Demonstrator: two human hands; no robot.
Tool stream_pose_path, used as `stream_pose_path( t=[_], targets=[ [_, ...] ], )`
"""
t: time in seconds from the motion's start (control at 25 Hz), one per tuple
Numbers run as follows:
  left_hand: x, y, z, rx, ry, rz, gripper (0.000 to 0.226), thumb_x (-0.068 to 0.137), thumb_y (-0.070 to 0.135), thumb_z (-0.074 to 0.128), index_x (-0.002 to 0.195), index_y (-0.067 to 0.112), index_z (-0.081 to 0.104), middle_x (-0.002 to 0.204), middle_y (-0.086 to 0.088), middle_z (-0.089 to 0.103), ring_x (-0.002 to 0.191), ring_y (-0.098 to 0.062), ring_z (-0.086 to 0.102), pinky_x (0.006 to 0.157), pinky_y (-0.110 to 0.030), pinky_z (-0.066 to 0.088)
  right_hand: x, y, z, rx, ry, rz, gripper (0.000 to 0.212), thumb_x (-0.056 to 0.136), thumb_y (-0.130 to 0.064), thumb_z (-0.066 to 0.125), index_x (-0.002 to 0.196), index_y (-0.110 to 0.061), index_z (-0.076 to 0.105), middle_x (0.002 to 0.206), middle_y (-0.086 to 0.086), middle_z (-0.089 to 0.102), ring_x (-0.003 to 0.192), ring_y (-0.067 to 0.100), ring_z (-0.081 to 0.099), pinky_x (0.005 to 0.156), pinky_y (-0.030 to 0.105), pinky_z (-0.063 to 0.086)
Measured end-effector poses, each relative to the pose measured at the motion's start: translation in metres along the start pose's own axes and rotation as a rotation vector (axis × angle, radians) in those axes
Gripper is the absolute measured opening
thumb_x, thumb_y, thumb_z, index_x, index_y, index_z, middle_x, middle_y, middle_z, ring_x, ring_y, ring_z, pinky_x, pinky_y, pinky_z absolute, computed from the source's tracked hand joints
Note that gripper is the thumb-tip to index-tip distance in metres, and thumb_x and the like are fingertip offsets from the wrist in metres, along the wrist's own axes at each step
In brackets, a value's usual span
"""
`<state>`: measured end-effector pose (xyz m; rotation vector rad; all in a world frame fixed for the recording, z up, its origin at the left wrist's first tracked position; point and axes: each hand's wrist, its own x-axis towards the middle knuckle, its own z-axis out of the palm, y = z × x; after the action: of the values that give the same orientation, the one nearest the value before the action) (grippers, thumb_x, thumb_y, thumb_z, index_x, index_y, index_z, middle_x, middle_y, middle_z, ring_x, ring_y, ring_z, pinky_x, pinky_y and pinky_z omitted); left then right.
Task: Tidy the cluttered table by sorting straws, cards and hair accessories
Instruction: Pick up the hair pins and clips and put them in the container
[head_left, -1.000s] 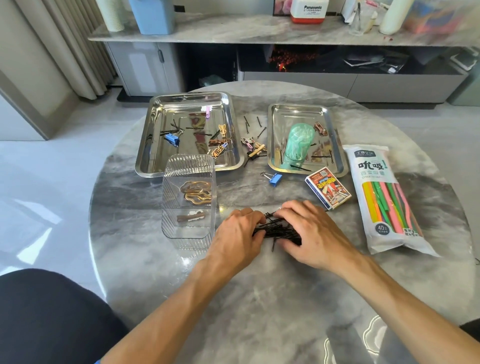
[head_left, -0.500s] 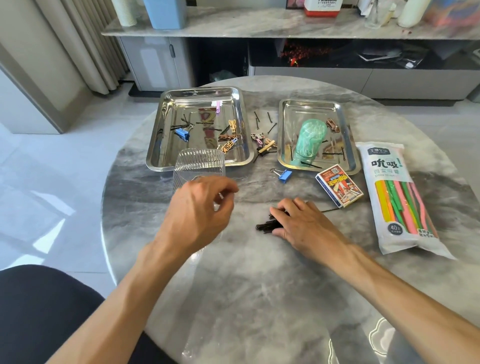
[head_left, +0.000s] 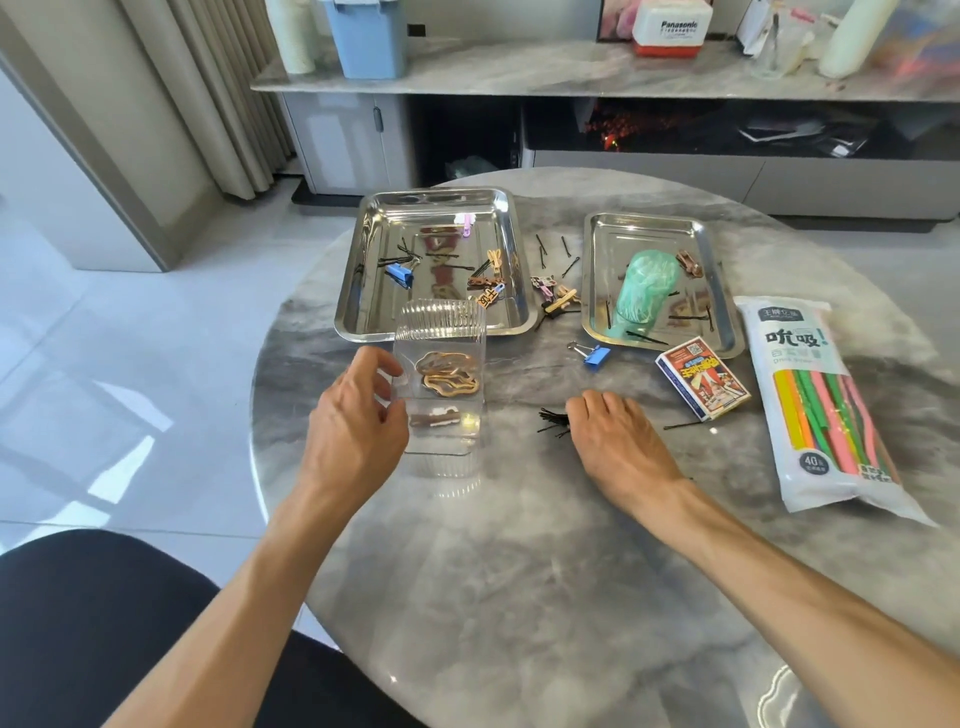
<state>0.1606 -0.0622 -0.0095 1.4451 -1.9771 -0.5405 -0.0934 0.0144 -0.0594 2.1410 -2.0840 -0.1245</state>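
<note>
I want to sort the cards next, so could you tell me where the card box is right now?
In the head view the card box lies flat on the table's right side, between the bag of straws and the blue binder clip, just in front of the right-hand steel tray.
</note>
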Motion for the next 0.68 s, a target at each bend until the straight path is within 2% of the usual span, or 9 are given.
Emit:
stream_pose_path(
  t=[0.16,0.32,0.44,0.52,0.6,0.68],
  targets=[
    [-0.005,0.01,0.009,-0.052,-0.089,0.035,0.03,0.078,0.013,0.068,0.094,0.032,0.05,0.074,0.012,0.058,0.068,0.003,0.061,0.052,-0.014,0.036,-0.002,0.016,-0.015,0.088,-0.019,0.012,0.033,0.084,0.008,0.04,0.105,-0.017,0.044,0.103,0.002,0.056,0.096,0.024,0.054,0.083,0.035,0.038],
    [-0.011,0.017,0.021,-0.071,-0.114,0.09,0.028,0.078,0.017,0.069,0.096,0.029,0.052,0.073,0.01,0.056,0.063,-0.003,0.06,0.051,-0.012,0.038,-0.006,0.029,-0.059,0.206,0.088,-0.081,0.026,0.086,0.008,0.048,0.099,-0.014,0.049,0.092,0.002,0.055,0.085,0.026,0.052,0.075,0.036,0.04],
    [-0.011,0.022,0.023,-0.07,-0.124,0.091,0.028,0.079,0.016,0.068,0.098,0.029,0.052,0.075,0.01,0.056,0.063,-0.004,0.061,0.053,-0.019,0.043,-0.004,0.001,-0.091,0.104,0.157,-0.271,0.031,0.075,0.01,0.05,0.091,-0.016,0.049,0.086,0.001,0.055,0.08,0.024,0.052,0.068,0.032,0.034],
    [-0.01,0.024,0.025,-0.072,-0.122,0.092,0.029,0.078,0.014,0.068,0.097,0.029,0.053,0.074,0.009,0.056,0.063,-0.004,0.059,0.055,-0.021,0.044,0.007,-0.029,-0.099,-0.016,0.085,-0.369,0.029,0.08,0.007,0.046,0.099,-0.013,0.054,0.095,0.006,0.059,0.089,0.026,0.056,0.074,0.036,0.039],
    [-0.01,0.023,0.024,-0.067,-0.119,0.1,0.03,0.077,0.012,0.069,0.098,0.028,0.054,0.074,0.009,0.056,0.063,-0.002,0.058,0.054,-0.016,0.04,0.02,-0.053,-0.096,-0.107,-0.001,-0.397,0.028,0.087,0.004,0.047,0.109,-0.008,0.059,0.104,0.01,0.063,0.1,0.029,0.057,0.081,0.04,0.044],
    [-0.011,0.021,0.024,-0.064,-0.117,0.108,0.031,0.077,0.011,0.07,0.099,0.027,0.054,0.074,0.009,0.056,0.063,-0.001,0.057,0.053,-0.013,0.037,0.026,-0.062,-0.095,-0.142,-0.024,-0.408,0.026,0.088,0.004,0.051,0.106,-0.008,0.065,0.102,0.009,0.066,0.102,0.03,0.058,0.08,0.04,0.047]
  ],
)
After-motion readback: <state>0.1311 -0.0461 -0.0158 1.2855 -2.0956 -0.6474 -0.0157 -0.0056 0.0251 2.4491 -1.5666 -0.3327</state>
